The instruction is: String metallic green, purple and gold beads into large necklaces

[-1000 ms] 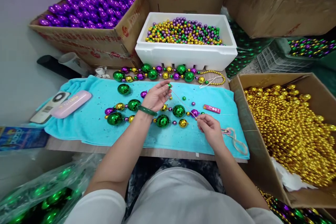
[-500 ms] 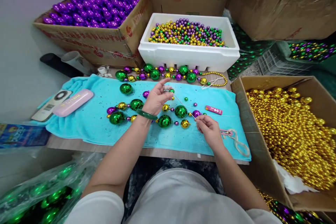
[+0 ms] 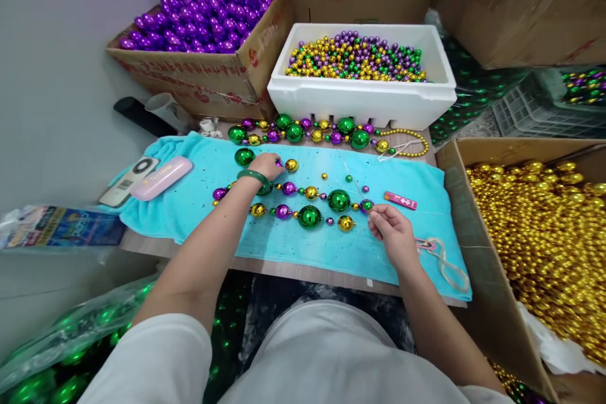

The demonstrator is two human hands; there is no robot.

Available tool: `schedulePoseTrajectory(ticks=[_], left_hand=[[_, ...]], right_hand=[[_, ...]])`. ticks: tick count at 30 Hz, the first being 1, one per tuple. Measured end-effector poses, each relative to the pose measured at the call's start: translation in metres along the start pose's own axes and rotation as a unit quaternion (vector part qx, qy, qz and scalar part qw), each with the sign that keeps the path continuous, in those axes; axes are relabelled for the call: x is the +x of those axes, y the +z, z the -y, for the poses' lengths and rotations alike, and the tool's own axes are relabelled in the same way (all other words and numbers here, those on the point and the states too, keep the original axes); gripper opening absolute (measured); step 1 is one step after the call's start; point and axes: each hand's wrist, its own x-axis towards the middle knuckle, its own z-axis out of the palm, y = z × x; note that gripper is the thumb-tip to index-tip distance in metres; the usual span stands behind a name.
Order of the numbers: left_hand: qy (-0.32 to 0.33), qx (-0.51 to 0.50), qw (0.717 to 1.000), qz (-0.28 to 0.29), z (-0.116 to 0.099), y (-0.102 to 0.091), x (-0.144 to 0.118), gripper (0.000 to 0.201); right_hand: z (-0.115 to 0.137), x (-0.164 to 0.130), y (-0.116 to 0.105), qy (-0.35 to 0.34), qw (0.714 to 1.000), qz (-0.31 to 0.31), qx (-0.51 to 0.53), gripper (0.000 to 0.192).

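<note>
A person's left hand [image 3: 266,166] reaches to the far left of a turquoise towel [image 3: 189,202], fingers curled down over a small purple bead [image 3: 279,163] between a loose green ball [image 3: 245,156] and a gold bead [image 3: 291,165]. The right hand [image 3: 394,235], nearer and to the right, pinches its fingertips together on a thin thread beside a half-strung row of beads [image 3: 310,205].

My turquoise terry towel [image 3: 189,202], mid-frame, is speckled with dark flecks. On it lie shiny green, purple and gold round beads [image 3: 310,216]. Upper left, a brown cardboard box [image 3: 208,76] holds glossy purple balls [image 3: 208,12].
</note>
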Motion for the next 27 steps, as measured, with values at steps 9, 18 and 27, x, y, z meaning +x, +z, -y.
schedulePoseTrajectory(ticks=[9, 18, 27], left_hand=[[-0.062, -0.664, 0.744, 0.050, -0.039, -0.001, -0.054, 0.020], [-0.090, -0.784, 0.597, 0.141, -0.068, -0.001, -0.084, 0.018], [-0.052, -0.765, 0.630, 0.125, -0.071, 0.002, -0.091, 0.015]], right_hand=[[-0.003, -0.006, 0.008, -0.026, 0.997, 0.048, -0.046, 0.025], [-0.003, -0.009, 0.012, -0.039, 0.996, 0.057, -0.061, 0.021], [-0.004, -0.010, 0.009, -0.044, 0.995, 0.050, -0.071, 0.019]])
